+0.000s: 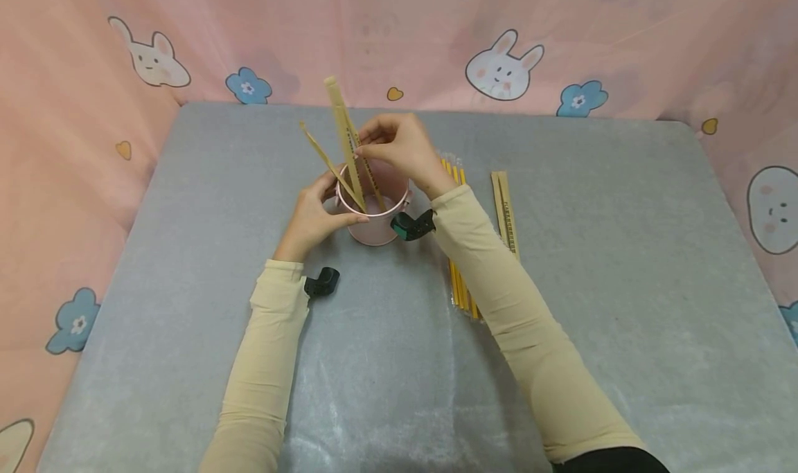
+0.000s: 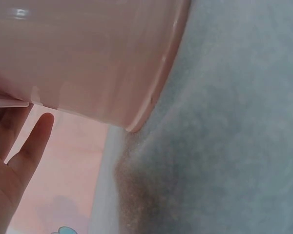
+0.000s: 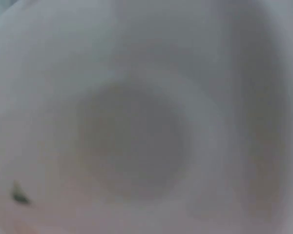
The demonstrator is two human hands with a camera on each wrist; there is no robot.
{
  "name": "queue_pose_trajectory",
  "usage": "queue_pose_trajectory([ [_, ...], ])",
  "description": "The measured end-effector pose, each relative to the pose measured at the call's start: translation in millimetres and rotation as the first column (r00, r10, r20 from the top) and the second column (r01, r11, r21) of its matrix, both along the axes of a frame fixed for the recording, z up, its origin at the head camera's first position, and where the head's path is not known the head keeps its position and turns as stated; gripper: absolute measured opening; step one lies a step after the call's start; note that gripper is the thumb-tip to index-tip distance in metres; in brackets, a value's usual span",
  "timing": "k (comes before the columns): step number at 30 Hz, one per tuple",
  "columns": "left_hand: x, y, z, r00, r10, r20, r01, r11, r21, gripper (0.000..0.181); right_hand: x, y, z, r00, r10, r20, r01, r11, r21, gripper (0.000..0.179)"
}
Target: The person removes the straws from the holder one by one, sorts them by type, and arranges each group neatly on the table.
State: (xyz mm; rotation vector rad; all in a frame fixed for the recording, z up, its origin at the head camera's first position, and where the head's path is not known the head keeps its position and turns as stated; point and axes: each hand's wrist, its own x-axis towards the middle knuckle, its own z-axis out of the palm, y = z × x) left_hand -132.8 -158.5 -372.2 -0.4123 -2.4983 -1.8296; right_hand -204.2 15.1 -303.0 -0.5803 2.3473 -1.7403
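3 or more paper-wrapped sticks (image 1: 344, 134) lean in a pink bucket (image 1: 373, 234)

At the frame's upper center, the left hand (image 1: 312, 213) grips the bucket's side, thumb along the near rim, other fingers partly hidden. The right hand (image 1: 402, 147) pinches a stick above the rim; overlap makes it hard to tell which. Right of center, a clear packet of yellow sticks (image 1: 458, 286) is partly covered by the right sleeve (image 1: 517, 307), as are the lower ends of 2 printed paper strips (image 1: 508, 210). The right wrist view is badly blurred.
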Motion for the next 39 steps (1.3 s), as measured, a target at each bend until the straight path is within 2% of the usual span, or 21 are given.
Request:
queue_pose_trajectory([
  [8,0.3,0.9,0.8,1.0,0.0,0.0,0.0,1.0,0.007,0.082,1.0,4.7,5.3,0.999,-0.03,0.031,0.032,0.997,-0.075,0.013],
  [13,0.9,1.1,1.5,1.0,0.0,-0.006,0.0,1.0,0.003,0.082,2.0,7.9,12.2,0.998,-0.056,0.021,0.058,0.987,-0.147,0.015],
  [22,1.0,1.1,1.8,1.0,0.004,0.002,-0.004,1.0,-0.009,0.078,7.0,12.7,25.5,0.996,-0.09,-0.014,0.08,0.943,-0.324,0.01],
  [32,1.2,1.6,2.7,0.999,0.008,0.031,-0.007,1.0,-0.01,0.079,12.1,26.7,38.9,0.992,-0.124,0.014,0.121,0.931,-0.345,0.018],
  [39,1.8,1.7,3.6,0.999,0.014,0.038,-0.013,1.0,-0.008,0.077,14.2,36.8,41.1,0.992,-0.129,0.009,0.122,0.909,-0.399,0.017],
])
